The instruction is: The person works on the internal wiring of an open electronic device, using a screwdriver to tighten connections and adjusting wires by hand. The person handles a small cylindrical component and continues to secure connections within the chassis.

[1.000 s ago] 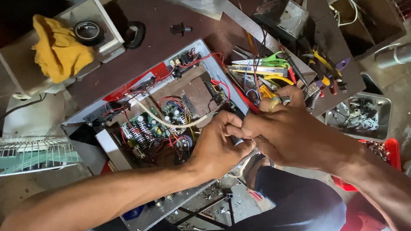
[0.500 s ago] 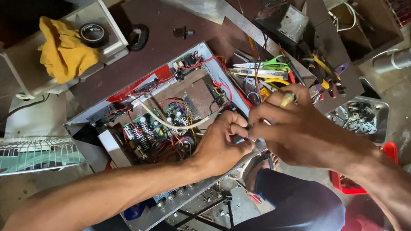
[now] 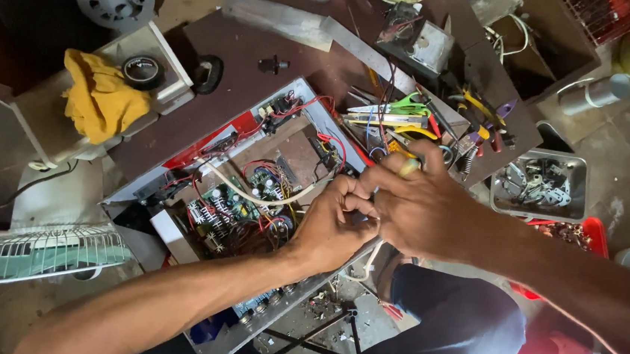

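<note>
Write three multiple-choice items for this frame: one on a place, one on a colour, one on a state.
1. Where does the roll of black tape lie?
A. on the white box beside the cloth
B. inside the open chassis
C. in the metal tray

2. What colour is the crumpled cloth?
A. blue
B. yellow
C. white

3. How does the electronics chassis stand?
A. closed with a lid
B. wrapped in plastic
C. open, wiring exposed

Answers: 1 A, the tape sits on the white box next to the cloth. 2 B, the cloth is plainly yellow. 3 C, boards and red wires show beside the left hand and right hand.
</note>
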